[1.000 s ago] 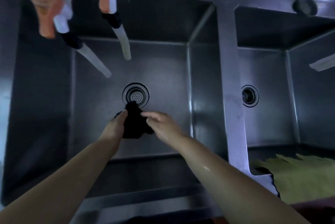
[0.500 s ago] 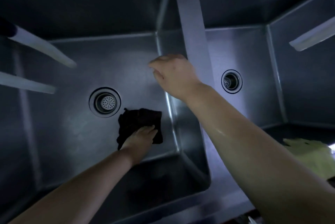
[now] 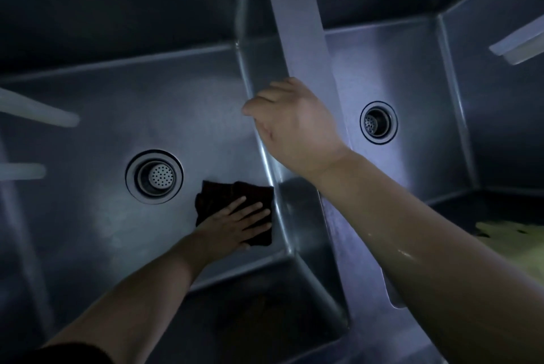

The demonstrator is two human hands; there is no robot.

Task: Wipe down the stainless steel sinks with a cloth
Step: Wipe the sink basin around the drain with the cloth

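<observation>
Two stainless steel sink basins lie side by side, split by a flat divider (image 3: 297, 10). A dark cloth (image 3: 223, 195) lies on the floor of the left basin (image 3: 88, 128), just right of its round drain (image 3: 154, 177) and close to the right wall. My left hand (image 3: 240, 220) presses flat on the cloth with straight, spread fingers. My right hand (image 3: 294, 125) rests on the divider's edge, its fingers curled over the rim into the left basin. The right basin (image 3: 412, 75) shows its own drain (image 3: 378, 122).
Pale tap spouts (image 3: 38, 111) reach in from the left edge over the left basin. Another spout (image 3: 518, 45) juts in at the upper right. A yellow-green cloth (image 3: 512, 240) lies in the right basin's near corner. My wet right forearm crosses the divider.
My right hand let go of the cloth and rose to the divider's edge. My left hand flattened on the cloth and slid it right of the drain, towards the basin wall. The view shifted right.
</observation>
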